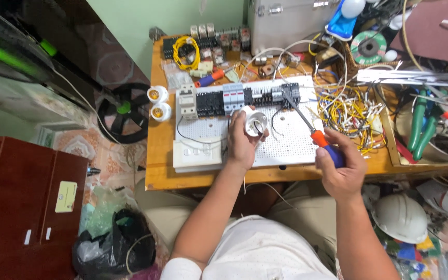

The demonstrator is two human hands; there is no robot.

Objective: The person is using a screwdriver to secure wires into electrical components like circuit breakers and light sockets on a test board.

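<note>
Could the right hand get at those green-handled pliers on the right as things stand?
Probably not straight away: the right hand is wrapped around the screwdriver. The green-handled pliers lie apart on its right behind a wooden rim, with nothing covering them.

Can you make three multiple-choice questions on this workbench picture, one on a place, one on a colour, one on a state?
1. Where does the white round lamp socket sit?
A. In the left hand
B. On the floor
C. In the metal case

2. What colours is the handle of the screwdriver?
A. Green and yellow
B. Orange and blue
C. All black

3. How is the right hand?
A. Flat on the white perforated board
B. Closed round the screwdriver handle
C. Open, holding nothing

Answers: 1 A, the fingers wrap the socket; 2 B, orange collar, blue grip; 3 B, the fist encloses the handle.
</note>
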